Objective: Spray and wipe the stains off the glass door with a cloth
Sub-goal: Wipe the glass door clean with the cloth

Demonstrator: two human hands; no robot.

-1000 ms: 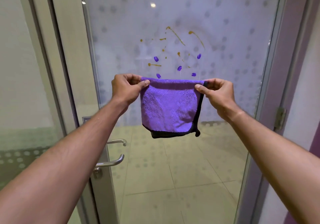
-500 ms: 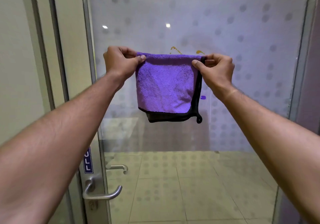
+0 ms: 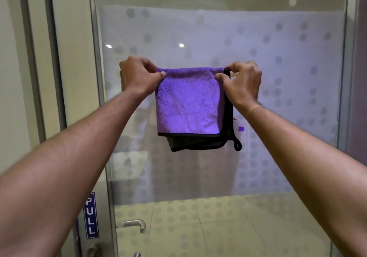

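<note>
A folded purple cloth (image 3: 188, 102) with a black hem and a small hanging loop hangs in front of the frosted, dotted glass door (image 3: 288, 68). My left hand (image 3: 137, 76) pinches its upper left corner and my right hand (image 3: 241, 83) pinches its upper right corner, holding the top edge level. The cloth covers most of the stains. One purple stain (image 3: 240, 128) shows just right of the cloth's lower edge, and a small brown mark (image 3: 235, 118) sits above it. No spray bottle is in view.
A metal door frame (image 3: 99, 117) stands to the left, with a blue PULL sign (image 3: 91, 215) and a lever handle (image 3: 135, 224) low down. Another frame post (image 3: 345, 78) runs down the right. Tiled floor shows through the clear lower glass.
Both hands have lifted the cloth up over the stained patch, so the brown and purple marks seen a second ago are mostly hidden. The view has tilted upward.
</note>
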